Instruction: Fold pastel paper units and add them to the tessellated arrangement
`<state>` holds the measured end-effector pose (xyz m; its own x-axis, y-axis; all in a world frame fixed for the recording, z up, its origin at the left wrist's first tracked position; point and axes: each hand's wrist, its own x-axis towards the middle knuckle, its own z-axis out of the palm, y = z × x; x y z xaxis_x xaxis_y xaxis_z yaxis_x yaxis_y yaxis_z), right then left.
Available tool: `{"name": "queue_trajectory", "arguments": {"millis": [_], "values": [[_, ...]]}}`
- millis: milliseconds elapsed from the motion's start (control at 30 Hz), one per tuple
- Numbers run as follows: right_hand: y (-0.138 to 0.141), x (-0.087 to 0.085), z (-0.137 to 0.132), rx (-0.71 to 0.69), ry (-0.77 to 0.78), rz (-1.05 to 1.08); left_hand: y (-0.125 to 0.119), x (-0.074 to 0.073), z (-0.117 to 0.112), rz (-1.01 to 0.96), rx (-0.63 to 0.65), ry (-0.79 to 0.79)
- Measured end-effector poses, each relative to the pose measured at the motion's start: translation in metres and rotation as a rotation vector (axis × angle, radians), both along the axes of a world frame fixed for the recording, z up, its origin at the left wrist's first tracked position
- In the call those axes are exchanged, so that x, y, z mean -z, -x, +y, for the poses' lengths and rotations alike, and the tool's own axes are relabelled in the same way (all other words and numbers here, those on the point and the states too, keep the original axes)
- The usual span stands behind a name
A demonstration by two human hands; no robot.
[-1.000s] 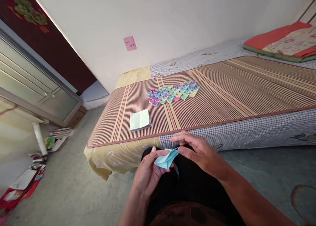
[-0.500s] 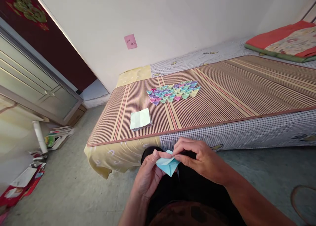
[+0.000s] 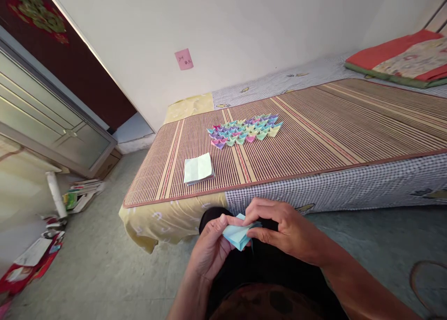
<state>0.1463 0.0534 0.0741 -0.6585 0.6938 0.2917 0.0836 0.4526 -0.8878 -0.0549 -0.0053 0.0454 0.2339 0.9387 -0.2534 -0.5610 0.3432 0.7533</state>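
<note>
A partly folded piece of light blue paper [image 3: 238, 236] is held above my lap, between both hands. My left hand [image 3: 212, 245] grips it from the left, the index finger lying along its top and other fingers beneath. From the right, my right hand [image 3: 275, 224] pinches its edge between thumb and fingers. Beyond, on the bed mat [image 3: 314, 133], several rows of small folded paper boats [image 3: 240, 134] stand close together in pastel colours. Nearer the mat's front edge lies a stack of pale green paper sheets [image 3: 199, 169] with crease lines.
The bed's checked sheet [image 3: 349, 185] hangs down in front of my knees. A folded quilt [image 3: 401, 59] rests at the far right. On the wall is a pink note [image 3: 184, 59]. Books [image 3: 82, 194] and papers lie on the floor at left, near a glazed door [image 3: 63, 119].
My right fingers have shifted slightly on the blue paper. Its front face, showing a pointed flap and a centre crease before, now looks squarer, with layered edges at the right.
</note>
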Motion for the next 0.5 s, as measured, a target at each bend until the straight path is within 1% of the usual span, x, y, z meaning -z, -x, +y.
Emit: {"name": "queue_trajectory", "arguments": {"millis": [300,400,500], "values": [[0.0023,-0.0008,-0.0052,-0.016,-0.066,-0.027,-0.0013,0.0027,-0.0011,0.017,-0.006,0.027],[0.0045,0.0005,-0.0057,0.013,-0.041,-0.04,-0.0023,-0.0001,-0.0032,0.061,-0.02,0.025],[0.0066,0.0015,-0.0051,0.08,-0.001,-0.063,-0.0023,-0.0023,-0.0052,0.12,-0.037,-0.001]]}}
